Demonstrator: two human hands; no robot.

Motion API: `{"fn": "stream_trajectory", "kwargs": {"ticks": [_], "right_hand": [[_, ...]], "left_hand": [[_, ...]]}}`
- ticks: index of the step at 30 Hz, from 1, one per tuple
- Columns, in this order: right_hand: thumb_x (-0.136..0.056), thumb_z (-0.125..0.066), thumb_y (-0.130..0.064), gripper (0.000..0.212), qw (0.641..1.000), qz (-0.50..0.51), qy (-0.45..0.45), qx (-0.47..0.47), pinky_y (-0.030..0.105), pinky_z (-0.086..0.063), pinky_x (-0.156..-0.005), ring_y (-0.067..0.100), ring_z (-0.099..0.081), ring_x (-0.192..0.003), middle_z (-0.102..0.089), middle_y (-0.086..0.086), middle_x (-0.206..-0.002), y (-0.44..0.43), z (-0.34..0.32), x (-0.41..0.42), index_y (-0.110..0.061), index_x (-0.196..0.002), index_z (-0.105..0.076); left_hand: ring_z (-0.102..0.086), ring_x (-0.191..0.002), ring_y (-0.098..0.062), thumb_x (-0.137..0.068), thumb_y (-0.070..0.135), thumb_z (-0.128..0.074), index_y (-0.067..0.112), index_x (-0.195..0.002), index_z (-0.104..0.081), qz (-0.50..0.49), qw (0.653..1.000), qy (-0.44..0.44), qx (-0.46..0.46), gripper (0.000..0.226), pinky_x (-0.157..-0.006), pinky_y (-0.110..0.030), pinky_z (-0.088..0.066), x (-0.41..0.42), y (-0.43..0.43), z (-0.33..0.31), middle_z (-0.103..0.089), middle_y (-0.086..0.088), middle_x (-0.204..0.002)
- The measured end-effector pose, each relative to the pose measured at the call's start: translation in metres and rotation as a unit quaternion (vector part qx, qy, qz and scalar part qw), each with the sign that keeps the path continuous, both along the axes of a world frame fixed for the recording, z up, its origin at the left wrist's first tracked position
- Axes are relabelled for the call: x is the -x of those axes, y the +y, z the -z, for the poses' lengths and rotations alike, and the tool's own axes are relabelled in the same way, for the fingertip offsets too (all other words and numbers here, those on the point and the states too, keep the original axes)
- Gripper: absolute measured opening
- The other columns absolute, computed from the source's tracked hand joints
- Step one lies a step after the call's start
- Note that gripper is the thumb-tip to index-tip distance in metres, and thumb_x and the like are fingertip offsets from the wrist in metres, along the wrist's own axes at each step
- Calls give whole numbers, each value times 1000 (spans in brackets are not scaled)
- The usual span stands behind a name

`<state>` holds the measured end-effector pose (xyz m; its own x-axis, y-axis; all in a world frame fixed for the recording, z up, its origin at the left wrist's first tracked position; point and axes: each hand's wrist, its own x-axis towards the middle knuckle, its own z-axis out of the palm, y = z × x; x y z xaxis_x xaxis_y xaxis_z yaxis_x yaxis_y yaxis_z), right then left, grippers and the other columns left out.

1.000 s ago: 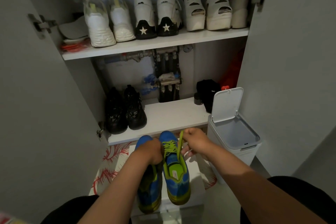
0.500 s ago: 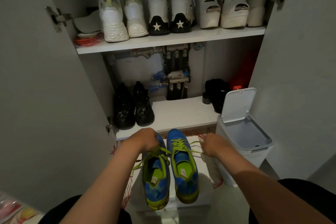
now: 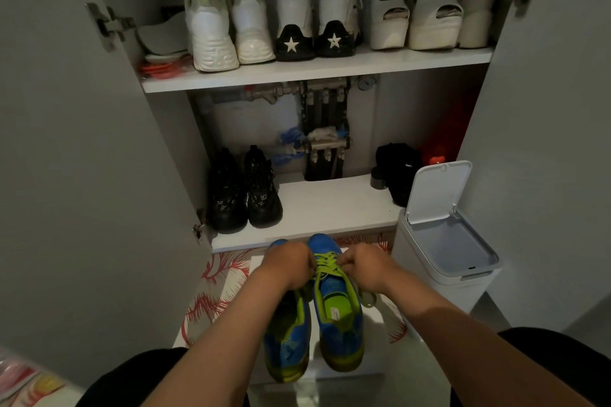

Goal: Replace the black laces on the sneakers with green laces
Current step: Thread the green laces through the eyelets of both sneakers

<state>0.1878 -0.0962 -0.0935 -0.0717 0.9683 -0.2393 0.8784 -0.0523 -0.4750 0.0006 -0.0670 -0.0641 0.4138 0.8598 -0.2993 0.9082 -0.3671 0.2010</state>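
Two blue sneakers with lime-green soles lie side by side below me, toes pointing at the cupboard: the left sneaker (image 3: 287, 344) and the right sneaker (image 3: 339, 317). Green laces (image 3: 325, 263) cross the right sneaker's front. My left hand (image 3: 289, 263) and my right hand (image 3: 365, 266) sit close together over that lacing, fingers curled around the lace ends. The left sneaker's laces are hidden under my left forearm. No black laces are visible.
A white bin (image 3: 444, 251) with its lid up stands right of the sneakers. An open cupboard holds black shoes (image 3: 243, 192) on the lower shelf (image 3: 330, 208) and white shoes (image 3: 251, 20) above. A red-and-white patterned mat (image 3: 215, 281) lies underneath. Cupboard doors flank both sides.
My hands were spread apart pulling the green laces sideways; now both have come together over the right sneaker's lacing. The view has shifted slightly.
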Motion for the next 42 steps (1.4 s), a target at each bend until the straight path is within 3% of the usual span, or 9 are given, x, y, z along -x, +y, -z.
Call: {"fn": "stream_trajectory", "kwargs": {"ticks": [7, 11, 14, 19, 23, 28, 31, 36, 42], "right_hand": [[-87, -61, -20, 14, 999, 8, -36, -22, 35, -58, -77, 20, -69, -84, -75, 1, -89, 6, 5, 2, -15, -84, -75], [-86, -58, -15, 16, 999, 0, -43, -19, 37, -56, -71, 22, -68, -80, -73, 3, -83, 8, 8, 3, -14, -80, -72], [-85, -56, -13, 16, 999, -7, -44, -10, 38, -55, -70, 26, -68, -79, -72, 5, -81, 9, 10, 1, -13, -76, -70], [-99, -47, -19, 21, 996, -38, -76, 11, 38, -53, -80, 31, -64, -97, -68, 14, -103, 7, 6, -1, -11, -93, -66], [-104, -39, -20, 28, 995, -22, -100, 3, 35, -49, -81, 34, -63, -101, -65, 16, -107, 2, 8, 1, -6, -109, -62], [-96, -51, -11, 22, 998, -27, -62, 7, 37, -55, -84, 28, -66, -100, -70, 11, -108, 8, 12, -8, -9, -105, -70], [-93, -57, -14, 21, 998, -10, -51, -18, 32, -53, -83, 23, -67, -97, -71, 1, -104, 8, 15, -8, -21, -103, -74], [-86, -61, -15, 15, 997, -12, -50, -51, 39, -58, -75, 25, -69, -84, -74, 7, -89, 14, 15, -5, -13, -88, -75], [-82, -57, -13, 14, 991, -43, -100, -79, 32, -52, -65, 25, -66, -75, -70, 5, -79, 15, 19, -2, -13, -77, -70]], "left_hand": [[-56, -70, -21, -89, 16, -55, 13, -65, -63, -57, 996, -72, 17, 25, -61, -30, -45, -8, 2, 24, -58, -5, -71], [-58, -71, -21, -89, 13, -53, 9, -72, -67, -72, 993, -96, 14, 23, -65, -35, -49, -8, 2, 29, -64, -11, -76], [-57, -71, -18, -87, 10, -54, 19, -61, -60, -79, 990, -114, 2, 28, -61, -31, -46, -7, -1, 32, -59, 2, -66], [-60, -87, -25, -93, 12, -48, 17, -89, -54, -85, 988, -126, 4, 9, -68, -30, -42, -8, -4, 35, -64, -9, -96], [-60, -89, -25, -97, 16, -46, 11, -96, -57, -87, 985, -149, 12, 12, -72, -34, -46, -9, -4, 39, -64, -12, -98], [-63, -102, -24, -96, 8, -48, 8, -105, -69, -111, 975, -190, 20, 23, -88, -32, -50, -7, 0, 36, -68, -9, -108], [-66, -95, -24, -93, 8, -53, 10, -94, -75, -110, 978, -175, -8, 23, -81, -34, -54, -10, 0, 39, -72, -8, -100], [-67, -79, -21, -87, 9, -56, 11, -80, -76, -109, 979, -170, -40, 21, -64, -29, -51, -11, 1, 43, -73, -5, -85], [-66, -86, -24, -87, 9, -54, 14, -88, -73, -68, 988, -131, -44, 19, -71, -34, -54, -14, 3, 48, -71, -6, -92]]}}
